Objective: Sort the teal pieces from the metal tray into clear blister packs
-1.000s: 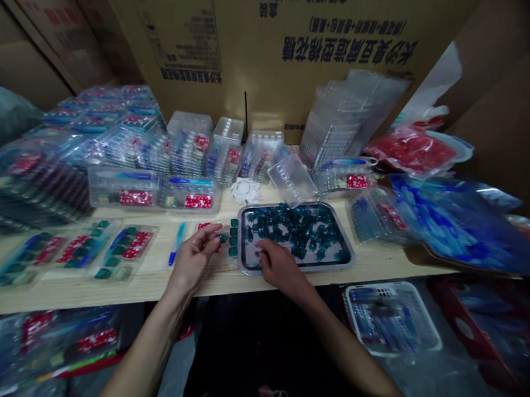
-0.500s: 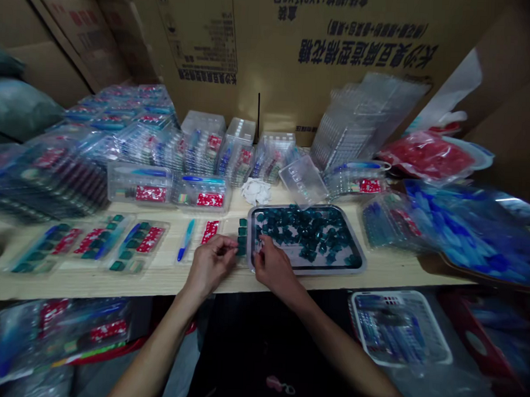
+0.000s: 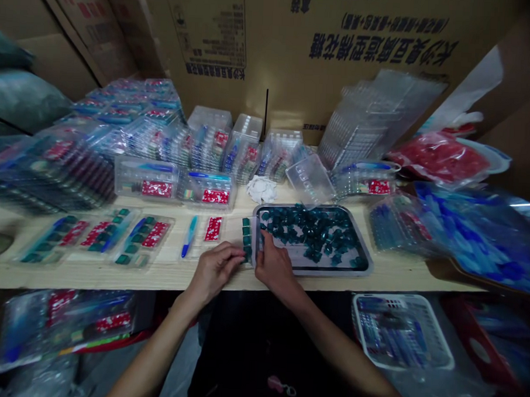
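Note:
My left hand (image 3: 218, 269) is closed in a pinch, its fingertips at the lowest dark green cube (image 3: 247, 254) of a short upright row. That row stands in the right part of a clear plastic tray, which also bears a red patterned packet (image 3: 213, 228) and a blue pen (image 3: 189, 237). Over the left rim of a grey tray (image 3: 314, 271) is my right hand (image 3: 275, 262), index finger stretched out and thumb apart from it. I see nothing clearly held there. Many loose dark green cubes (image 3: 314, 236) lie in the grey tray.
Filled clear packs (image 3: 99, 238) lie at the left. Stacked packs (image 3: 206, 140) and a crumpled white paper (image 3: 262, 189) line the back, before a large cardboard box (image 3: 291, 100). Blue pens (image 3: 478, 237) pile up at the right; a white basket (image 3: 447, 347) sits below the table edge.
My left hand has shifted slightly down and right to the row's lower end. My right index finger is straighter. The whole view has moved a little.

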Demonstrator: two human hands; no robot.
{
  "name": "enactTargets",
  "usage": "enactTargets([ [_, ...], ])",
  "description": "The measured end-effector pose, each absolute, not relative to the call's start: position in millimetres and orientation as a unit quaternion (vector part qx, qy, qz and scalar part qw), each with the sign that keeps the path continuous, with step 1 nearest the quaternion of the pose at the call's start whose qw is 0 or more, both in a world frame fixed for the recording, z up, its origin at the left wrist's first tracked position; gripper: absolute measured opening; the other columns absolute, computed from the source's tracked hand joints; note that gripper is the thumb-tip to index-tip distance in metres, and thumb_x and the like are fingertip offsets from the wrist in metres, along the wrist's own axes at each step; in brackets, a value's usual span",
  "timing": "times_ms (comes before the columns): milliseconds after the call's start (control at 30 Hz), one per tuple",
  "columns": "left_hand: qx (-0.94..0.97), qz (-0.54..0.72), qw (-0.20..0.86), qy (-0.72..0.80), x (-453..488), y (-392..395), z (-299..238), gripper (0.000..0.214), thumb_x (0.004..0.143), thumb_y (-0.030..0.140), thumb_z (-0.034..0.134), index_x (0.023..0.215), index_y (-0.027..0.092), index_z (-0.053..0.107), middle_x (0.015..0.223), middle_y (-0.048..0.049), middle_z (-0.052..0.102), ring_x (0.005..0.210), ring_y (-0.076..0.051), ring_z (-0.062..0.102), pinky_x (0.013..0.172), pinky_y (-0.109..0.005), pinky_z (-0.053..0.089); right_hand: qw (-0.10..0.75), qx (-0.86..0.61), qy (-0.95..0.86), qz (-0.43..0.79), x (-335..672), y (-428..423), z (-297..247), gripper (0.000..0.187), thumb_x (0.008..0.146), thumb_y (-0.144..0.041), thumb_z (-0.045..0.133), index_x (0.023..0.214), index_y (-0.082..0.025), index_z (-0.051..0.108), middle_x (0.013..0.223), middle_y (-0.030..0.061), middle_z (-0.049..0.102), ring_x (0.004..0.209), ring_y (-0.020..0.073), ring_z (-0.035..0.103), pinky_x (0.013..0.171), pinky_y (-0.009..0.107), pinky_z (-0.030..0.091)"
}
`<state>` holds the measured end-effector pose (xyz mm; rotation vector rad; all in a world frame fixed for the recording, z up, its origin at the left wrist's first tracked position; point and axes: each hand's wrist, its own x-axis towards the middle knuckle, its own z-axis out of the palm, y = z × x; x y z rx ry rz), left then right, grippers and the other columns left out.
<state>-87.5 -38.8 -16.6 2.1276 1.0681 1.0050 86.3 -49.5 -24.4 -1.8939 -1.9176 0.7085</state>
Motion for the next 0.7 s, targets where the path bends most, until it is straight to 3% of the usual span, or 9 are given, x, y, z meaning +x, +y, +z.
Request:
enactTargets([
  [267,0.839,0.349,0.172,0.381,-79.9,-54.4,-37.3,0.017,0.093,0.014,0.054,0.097,0.018,0.070,0.097,-0.0080,0.066,0.087,-0.014,0.067,0.073,-0.023,0.056,0.170,-0.668,-0.681,0.246,87.0,-49.8,-27.0,0.065,0.083,-0.012,0.048,0.146,-0.012,0.033,0.101,0.0114,0.073,0.093,0.0261,0.069,0.088,0.036,0.041],
  [433,0.860,0.333,0.081,0.379,-80.0,-68.7,-45.2,0.030,0.093,0.008,0.046,0.110,0.018,0.068,0.104,-0.0108,0.067,0.095,-0.017,0.067,0.079,-0.027,0.058,0.179,-0.677,-0.669,0.248,84.9,-49.5,-30.6,0.063,0.084,-0.014,0.048,0.146,-0.009,0.035,0.098,0.0114,0.074,0.092,0.0252,0.069,0.088,0.034,0.043],
  [600,0.813,0.390,0.143,0.408,-81.7,-76.3,-29.4,0.034,0.094,0.012,0.051,0.127,0.019,0.058,0.107,-0.0100,0.068,0.099,-0.017,0.066,0.085,-0.028,0.057,0.201,-0.678,-0.659,0.256,89.4,-45.9,-28.7,0.048,0.083,-0.013,0.047,0.130,-0.010,0.054,0.093,0.0106,0.074,0.089,0.0238,0.069,0.081,0.030,0.045],
  [700,0.738,0.449,0.158,0.479,-94.7,-75.1,-14.3,0.028,0.095,0.017,0.050,0.121,0.019,0.062,0.109,-0.0091,0.067,0.103,-0.018,0.064,0.091,-0.032,0.053,0.258,-0.665,-0.640,0.286,95.8,-43.6,-22.8,0.042,0.083,-0.013,0.044,0.123,-0.010,0.058,0.080,0.0063,0.071,0.077,0.0203,0.068,0.073,0.028,0.047],
])
